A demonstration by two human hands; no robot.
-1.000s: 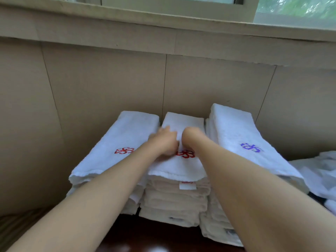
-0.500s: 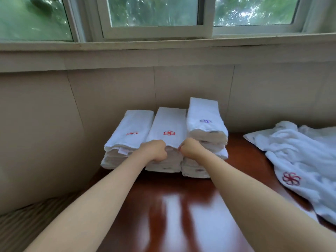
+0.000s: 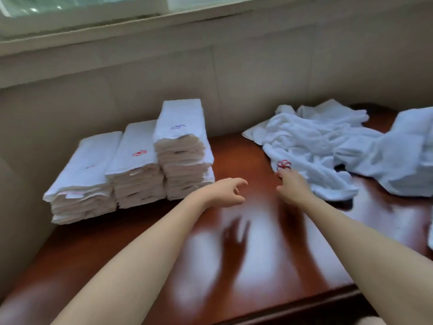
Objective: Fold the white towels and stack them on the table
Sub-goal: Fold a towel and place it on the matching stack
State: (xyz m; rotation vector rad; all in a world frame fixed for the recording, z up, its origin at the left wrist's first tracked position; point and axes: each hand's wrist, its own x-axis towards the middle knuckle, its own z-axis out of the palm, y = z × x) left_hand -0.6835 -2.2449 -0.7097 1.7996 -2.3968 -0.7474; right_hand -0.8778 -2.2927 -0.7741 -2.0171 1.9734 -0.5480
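The three stacks (image 3: 131,165) of folded towels at the far left of the tabletop (image 3: 234,266) have been let go: both hands, pressed as fists against the front of the middle stack half a second ago, have been drawn off and swung right. The left hand (image 3: 225,192) is held above the bare wood just right of the stacks, its fingers apart and loosely curved, nothing in them. The right hand (image 3: 291,187) has been brought to the near edge of the loose towels (image 3: 328,146) heaped at the far right, its fingers spread and touching, or all but touching, the cloth just below a red flower mark (image 3: 284,164); no grip is yet seen, though motion blur leaves the contact uncertain.

The stacks are left squared side by side against the wall, the right one tallest, so that round of stacking is judged finished. The next unfolded towel is judged about to be pulled from the heap toward the open middle of the tabletop for folding. Several towels are seen still unfolded, so the task is judged well short of done.
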